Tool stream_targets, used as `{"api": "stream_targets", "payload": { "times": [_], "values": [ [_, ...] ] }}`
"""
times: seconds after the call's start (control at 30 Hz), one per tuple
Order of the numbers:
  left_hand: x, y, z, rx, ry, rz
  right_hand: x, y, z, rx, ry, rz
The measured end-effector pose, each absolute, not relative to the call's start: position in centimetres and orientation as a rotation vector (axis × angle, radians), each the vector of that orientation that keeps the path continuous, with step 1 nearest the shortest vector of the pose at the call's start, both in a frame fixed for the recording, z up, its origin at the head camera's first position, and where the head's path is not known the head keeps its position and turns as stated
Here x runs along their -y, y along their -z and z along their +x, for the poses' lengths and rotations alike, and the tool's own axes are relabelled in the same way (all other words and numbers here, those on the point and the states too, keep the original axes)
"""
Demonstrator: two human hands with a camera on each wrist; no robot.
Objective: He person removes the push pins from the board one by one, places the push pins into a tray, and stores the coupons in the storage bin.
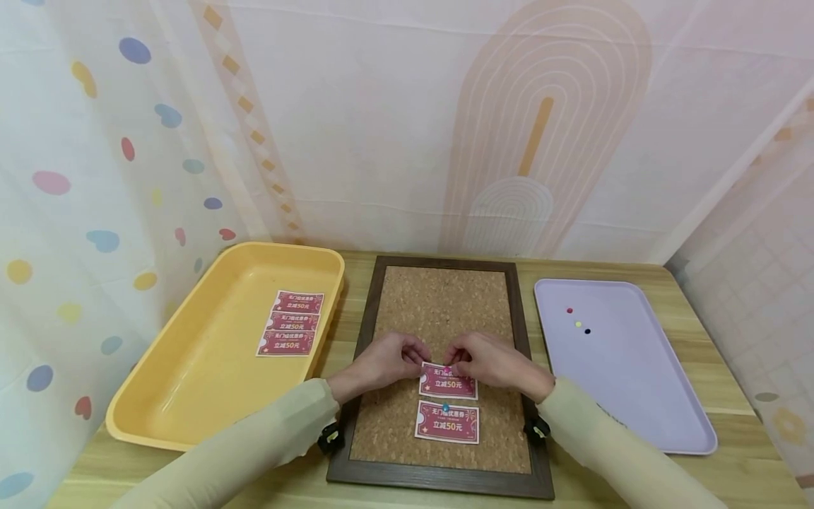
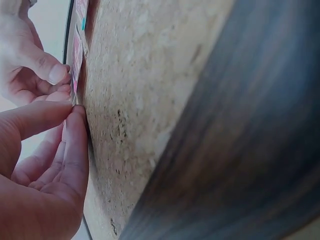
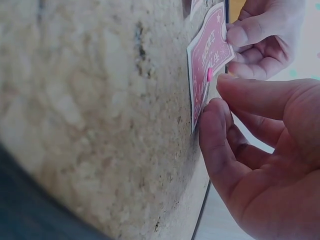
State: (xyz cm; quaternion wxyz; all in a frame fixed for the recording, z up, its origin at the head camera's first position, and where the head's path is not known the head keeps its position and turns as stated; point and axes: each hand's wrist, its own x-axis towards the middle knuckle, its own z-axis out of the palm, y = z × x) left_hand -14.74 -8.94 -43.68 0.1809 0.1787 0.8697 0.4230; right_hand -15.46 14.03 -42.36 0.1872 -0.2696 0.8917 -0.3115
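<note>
A red paper coupon lies on the cork board, with a pink push pin at its upper edge. My left hand pinches the coupon's upper left corner between thumb and index finger. Opposite it, my right hand has thumb and index finger curled at the coupon's upper edge, gripping it right beside the pin. In the right wrist view the coupon bows a little away from the cork. Just below, a second coupon is held by a blue push pin.
Left of the board stands a deep yellow tray with three more coupons overlapping in it. On the right, a lilac tray carries a red pin, a yellow pin and a black pin. A dark wooden frame surrounds the cork.
</note>
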Motion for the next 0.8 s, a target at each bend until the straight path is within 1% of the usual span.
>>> {"api": "stream_targets", "payload": {
  "times": [0.33,0.8],
  "values": [
    [8.95,43.80,-14.86,-2.488,-1.171,0.532,-14.20,42.47,-15.79,-2.474,0.901,-0.772],
    [8.93,43.77,-14.95,-2.484,-1.152,0.492,-13.87,42.61,-15.92,-2.501,0.849,-0.761]
  ]
}}
